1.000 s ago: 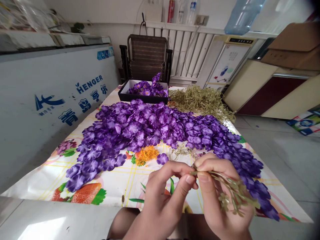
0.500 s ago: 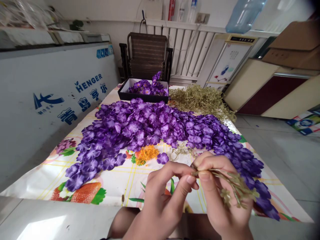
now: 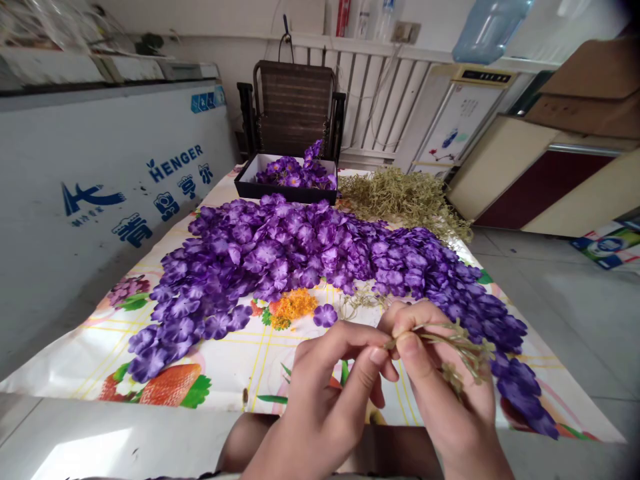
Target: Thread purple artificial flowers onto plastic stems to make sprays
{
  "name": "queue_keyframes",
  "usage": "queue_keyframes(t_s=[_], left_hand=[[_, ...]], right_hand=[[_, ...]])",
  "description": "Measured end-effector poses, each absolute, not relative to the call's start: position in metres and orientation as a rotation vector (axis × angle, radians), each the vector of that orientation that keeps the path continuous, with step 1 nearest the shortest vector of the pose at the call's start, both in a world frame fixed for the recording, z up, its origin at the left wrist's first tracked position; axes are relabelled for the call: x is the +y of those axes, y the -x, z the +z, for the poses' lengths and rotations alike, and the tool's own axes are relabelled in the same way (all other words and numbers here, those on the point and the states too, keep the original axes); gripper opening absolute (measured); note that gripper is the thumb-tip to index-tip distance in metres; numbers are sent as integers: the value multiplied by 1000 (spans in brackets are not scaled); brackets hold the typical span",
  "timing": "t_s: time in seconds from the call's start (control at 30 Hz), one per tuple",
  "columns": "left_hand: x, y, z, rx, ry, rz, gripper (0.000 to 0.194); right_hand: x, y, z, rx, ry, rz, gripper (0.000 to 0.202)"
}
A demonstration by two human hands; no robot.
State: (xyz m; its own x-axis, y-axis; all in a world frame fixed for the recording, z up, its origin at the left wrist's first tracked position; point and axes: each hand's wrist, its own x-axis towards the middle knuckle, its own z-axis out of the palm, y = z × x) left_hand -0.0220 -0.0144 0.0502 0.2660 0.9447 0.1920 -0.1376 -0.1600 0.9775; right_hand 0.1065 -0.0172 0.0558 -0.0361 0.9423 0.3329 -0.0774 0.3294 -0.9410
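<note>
My right hand (image 3: 440,373) is closed on a pale green artificial flower stem (image 3: 467,350), its thin branches fanning out to the right across the palm. With thumb and forefinger, my left hand (image 3: 335,387) pinches the stem's base end, close to the right fingertips. Both hands are above the near part of the table. A single purple petal piece (image 3: 325,316) lies just beyond them, beside a small heap of orange flower centres (image 3: 294,307). Behind these, a wide pile of purple petals (image 3: 280,247) curves across the table. A few loose stems (image 3: 361,303) lie near the pile.
A black box (image 3: 285,192) with assembled purple flowers (image 3: 295,172) stands at the table's far side. To its right is a heap of green stems (image 3: 400,197). The patterned tablecloth (image 3: 235,373) covers the table; a folding chair (image 3: 295,107) stands behind, a white freezer (image 3: 110,160) at left.
The right hand has tilted slightly, and the stem's branches have swung a little upward and left. The left hand keeps its pinch in nearly the same place.
</note>
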Motion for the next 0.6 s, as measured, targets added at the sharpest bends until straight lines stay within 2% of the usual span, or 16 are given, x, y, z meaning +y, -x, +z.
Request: queue_keyframes(t_s=[0.6], left_hand=[[-12,20,51,809,-1307,1157,14]], right_hand=[[-13,-107,54,-1393,923,905,14]])
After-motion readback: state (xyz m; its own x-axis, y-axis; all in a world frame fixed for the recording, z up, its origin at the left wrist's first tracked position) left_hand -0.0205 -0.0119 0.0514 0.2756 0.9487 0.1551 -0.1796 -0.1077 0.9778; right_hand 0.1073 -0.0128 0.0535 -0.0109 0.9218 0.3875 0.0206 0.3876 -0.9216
